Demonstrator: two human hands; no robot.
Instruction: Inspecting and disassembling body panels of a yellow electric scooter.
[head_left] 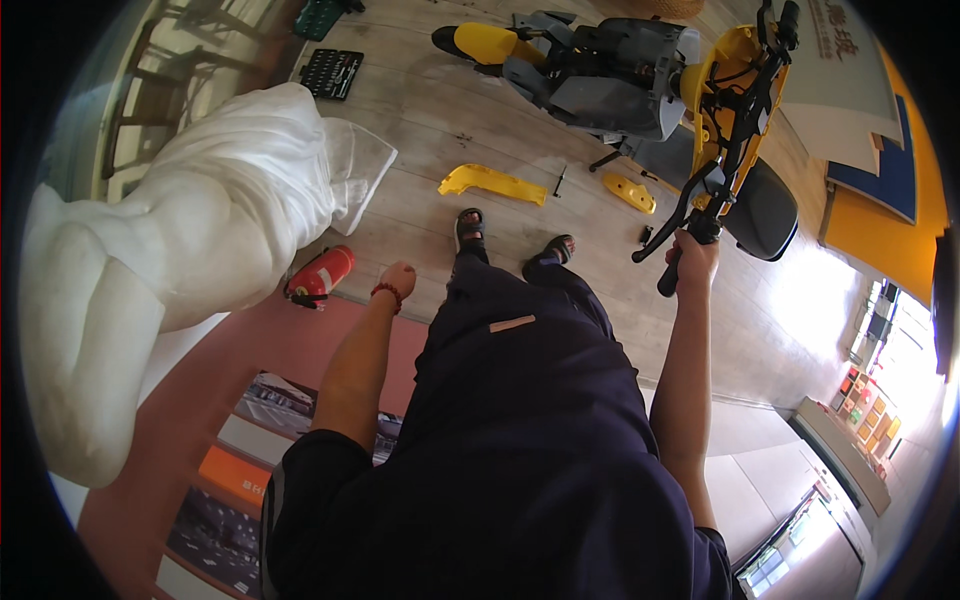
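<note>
My right hand is wrapped round the black handlebar grip of a yellow and grey scooter, beside its brake lever. The scooter stands at the far right, with dark inner parts and cables exposed around the handlebar. My left hand, with a red bead bracelet at its wrist, hangs at my left side, touching nothing. Its fingers look curled in, with nothing visible in them. On the floor by my feet lie a long yellow body panel, a smaller yellow panel and a thin dark tool.
A large white statue fills the left side, with a red fire extinguisher beside it. Farther off lie an open black tool case and a green case. A small black object lies below the handlebar.
</note>
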